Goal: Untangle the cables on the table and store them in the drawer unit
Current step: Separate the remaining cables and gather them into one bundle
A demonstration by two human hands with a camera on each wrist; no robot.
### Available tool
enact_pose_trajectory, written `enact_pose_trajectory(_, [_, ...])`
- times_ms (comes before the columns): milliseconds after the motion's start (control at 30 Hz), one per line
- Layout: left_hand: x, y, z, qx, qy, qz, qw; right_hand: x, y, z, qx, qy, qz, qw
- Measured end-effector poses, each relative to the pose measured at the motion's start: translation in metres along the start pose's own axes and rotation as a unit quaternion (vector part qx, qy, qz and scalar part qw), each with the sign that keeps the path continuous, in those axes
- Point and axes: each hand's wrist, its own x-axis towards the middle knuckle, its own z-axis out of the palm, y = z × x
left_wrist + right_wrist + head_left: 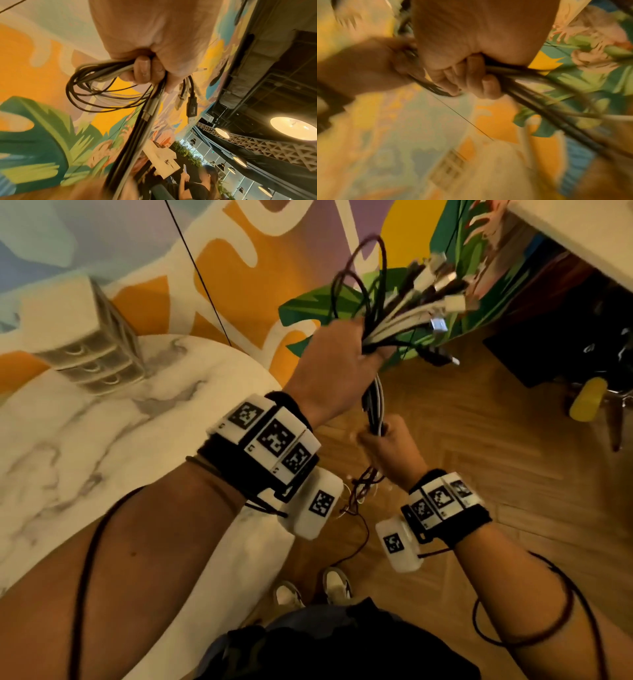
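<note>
Two hands at work. Left hand (337,361) raised beside the worktop (102,446), grip curled tight round one bundle of cables (407,313), black and white mixed, too many and too blurred to count; plugs fanned out above the fist, loops off to the side. Right hand (388,446) lower down, over the floor, grip clenched round the same strands hanging below. One drawer unit (92,344) standing on the marble-patterned worktop, three drawer fronts showing. Herringbone wood floor (479,474) underneath; colourful painted mural (239,268) along the wall behind.
</note>
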Motion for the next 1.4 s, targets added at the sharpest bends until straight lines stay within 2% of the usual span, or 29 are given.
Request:
enact_pose_trajectory(100, [0.008, -0.001, -0.016, 0.034, 0.042, 0.046, 0.997, 0.006, 0.054, 0.001, -0.026, 0.029, 0.109, 0.993])
enact_pose_trajectory(167, [0.008, -0.004, -0.020, 0.053, 0.059, 0.056, 0.995, 0.014, 0.079, 0.002, -0.024, 0.020, 0.159, 0.987])
enact_pose_trajectory(333, [0.004, -0.004, -0.039, 0.094, 0.082, 0.048, 0.991, 0.032, 0.120, 0.025, -0.007, -0.048, 0.212, 0.976])
enact_pose_trajectory(500, [0.008, -0.001, -0.066, 0.127, 0.136, 0.044, 0.981, 0.031, 0.156, 0.034, -0.138, -0.109, 0.264, 0.948])
enact_pose_trajectory(600, [0.005, -0.002, -0.075, 0.141, 0.150, 0.049, 0.977, 0.041, 0.144, 0.022, -0.199, -0.081, 0.292, 0.932])
enact_pose_trajectory(667, [0.005, -0.002, -0.082, 0.156, 0.170, 0.061, 0.971, 0.055, 0.125, 0.013, -0.207, -0.012, 0.288, 0.935])
enact_pose_trajectory(767, [0.008, 0.001, -0.095, 0.148, 0.205, 0.083, 0.964, 0.073, 0.103, -0.003, -0.160, 0.138, 0.237, 0.948])
enact_pose_trajectory(833, [0.008, 0.002, -0.098, 0.146, 0.216, 0.083, 0.962, 0.073, 0.096, -0.008, -0.162, 0.194, 0.209, 0.945])
enact_pose_trajectory(867, [0.008, 0.002, -0.097, 0.151, 0.220, 0.085, 0.960, 0.071, 0.099, -0.009, -0.172, 0.188, 0.207, 0.945])
enact_pose_trajectory(933, [0.003, -0.001, -0.089, 0.152, 0.215, 0.078, 0.962, 0.062, 0.108, -0.005, -0.232, 0.115, 0.231, 0.938])
enact_pose_trajectory(1000, [-0.003, -0.005, -0.074, 0.126, 0.186, 0.052, 0.973, 0.057, 0.124, -0.001, -0.300, 0.024, 0.256, 0.919])
enact_pose_trajectory(1100, [-0.012, -0.016, -0.050, 0.109, 0.141, 0.022, 0.984, 0.050, 0.133, 0.001, -0.321, -0.050, 0.279, 0.904])
enact_pose_trajectory(1233, [-0.017, -0.030, -0.020, 0.091, 0.100, 0.006, 0.991, 0.052, 0.128, -0.007, -0.352, -0.144, 0.232, 0.895])
enact_pose_trajectory(1300, [-0.017, -0.037, -0.006, 0.091, 0.077, -0.008, 0.993, 0.057, 0.118, -0.014, -0.335, -0.122, 0.171, 0.918])
enact_pose_trajectory(1333, [-0.017, -0.041, 0.001, 0.089, 0.067, -0.018, 0.994, 0.060, 0.109, -0.018, -0.293, -0.084, 0.131, 0.943])
enact_pose_trajectory(1400, [-0.016, -0.048, 0.013, 0.082, 0.049, -0.043, 0.994, 0.060, 0.084, -0.027, -0.117, -0.022, 0.056, 0.991])
